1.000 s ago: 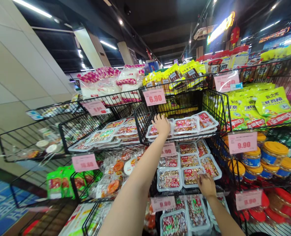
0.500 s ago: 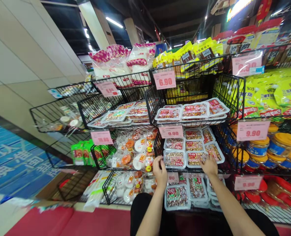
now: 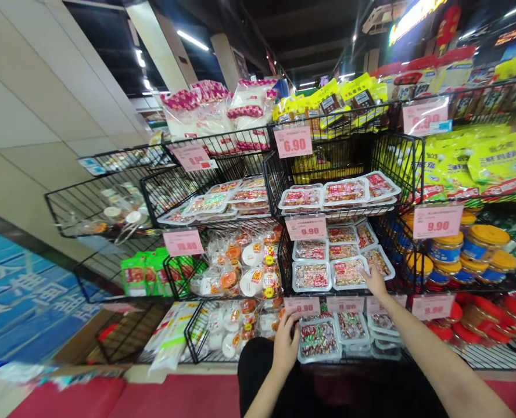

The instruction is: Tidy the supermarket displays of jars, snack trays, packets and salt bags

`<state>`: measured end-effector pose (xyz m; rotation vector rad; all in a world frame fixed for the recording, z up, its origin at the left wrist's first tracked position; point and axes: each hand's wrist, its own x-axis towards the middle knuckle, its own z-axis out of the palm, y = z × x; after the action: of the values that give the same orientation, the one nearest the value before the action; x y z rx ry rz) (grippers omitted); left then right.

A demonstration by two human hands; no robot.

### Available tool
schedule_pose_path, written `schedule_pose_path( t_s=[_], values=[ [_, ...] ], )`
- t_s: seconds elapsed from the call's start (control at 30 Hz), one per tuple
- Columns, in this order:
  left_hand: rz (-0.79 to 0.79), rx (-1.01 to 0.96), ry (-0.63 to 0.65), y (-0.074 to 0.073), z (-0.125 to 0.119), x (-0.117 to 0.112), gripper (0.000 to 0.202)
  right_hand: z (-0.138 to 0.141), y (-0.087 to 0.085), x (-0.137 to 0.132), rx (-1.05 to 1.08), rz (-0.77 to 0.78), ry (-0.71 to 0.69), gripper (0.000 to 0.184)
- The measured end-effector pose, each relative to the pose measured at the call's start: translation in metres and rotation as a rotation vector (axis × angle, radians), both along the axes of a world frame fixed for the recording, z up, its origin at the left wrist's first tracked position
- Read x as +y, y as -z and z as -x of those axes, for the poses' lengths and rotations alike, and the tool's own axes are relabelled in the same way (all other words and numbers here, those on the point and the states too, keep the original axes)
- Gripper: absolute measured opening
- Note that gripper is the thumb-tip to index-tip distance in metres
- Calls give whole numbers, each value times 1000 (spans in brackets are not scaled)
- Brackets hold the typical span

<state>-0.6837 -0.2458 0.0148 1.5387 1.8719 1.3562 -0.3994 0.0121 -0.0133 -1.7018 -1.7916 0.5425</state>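
Shelf [image 3: 285, 268]: tray [image 3: 348, 273] (long axis sideways).

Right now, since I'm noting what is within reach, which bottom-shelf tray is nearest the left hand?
The front-left tray: its left edge is right beside the left hand, while the other bottom-shelf trays sit farther right or behind.

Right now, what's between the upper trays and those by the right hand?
In the head view, a pink 9.90 price tag and the front of the black basket.
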Motion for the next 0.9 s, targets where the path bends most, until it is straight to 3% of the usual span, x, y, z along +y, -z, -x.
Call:
schedule_pose_path(
  t_s=[0.1, 0.23, 0.37, 0.47, 0.67, 0.9],
  values=[
    [2, -61, 28, -11, -12, -2, 23, -15, -19, -18, 99, -111, 13, 39],
    [-3, -169, 141, -34, -30, 19, 23, -37, -48, -53, 287, -190, 10, 45],
    [44, -452, 271, -57, -56, 52, 40, -41, -82, -89, 732, -107, -149, 48],
    [50, -637, 358, -70, -79, 66, 46, -33, -106, -112, 854, -7, -184, 49],
    [11, -677, 268, -84, -102, 69, 48, -21, -130, -138, 834, 6, -236, 50],
    [2, -681, 157, -86, -81, 60, 48, -4, -136, -139, 823, 56, -341, 54]
  ],
)
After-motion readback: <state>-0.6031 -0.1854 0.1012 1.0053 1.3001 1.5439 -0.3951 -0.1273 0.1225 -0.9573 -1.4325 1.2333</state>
